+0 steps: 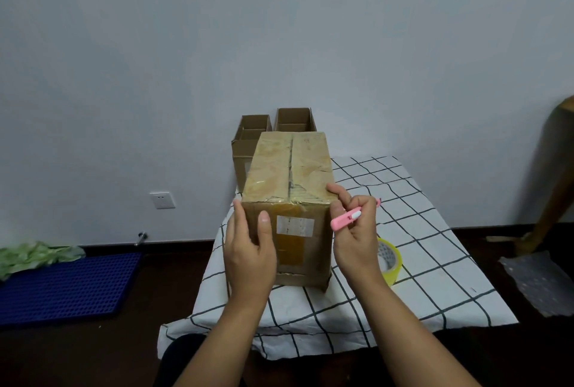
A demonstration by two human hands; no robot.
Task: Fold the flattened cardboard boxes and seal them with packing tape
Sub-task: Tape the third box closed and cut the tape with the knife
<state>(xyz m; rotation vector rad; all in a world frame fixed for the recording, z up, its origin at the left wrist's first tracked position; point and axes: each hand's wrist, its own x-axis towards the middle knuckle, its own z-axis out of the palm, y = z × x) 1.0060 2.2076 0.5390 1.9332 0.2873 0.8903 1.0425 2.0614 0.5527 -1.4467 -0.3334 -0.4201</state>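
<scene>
The taped box [287, 200] stands mid-worktop, long axis running away from the person; left hand [250, 250] lies flat against its near-left corner; right hand [354, 231] pinches a pink cutter [344, 219] beside its near-right corner; tape roll [389, 259] just right.

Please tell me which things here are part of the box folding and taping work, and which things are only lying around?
Part of the job:
- taped cardboard box, left hand on its near face
- pink cutter, held in right hand
- yellow tape roll
- two open boxes behind

Just lying about:
- blue mat
- green cloth
- wall socket
</scene>
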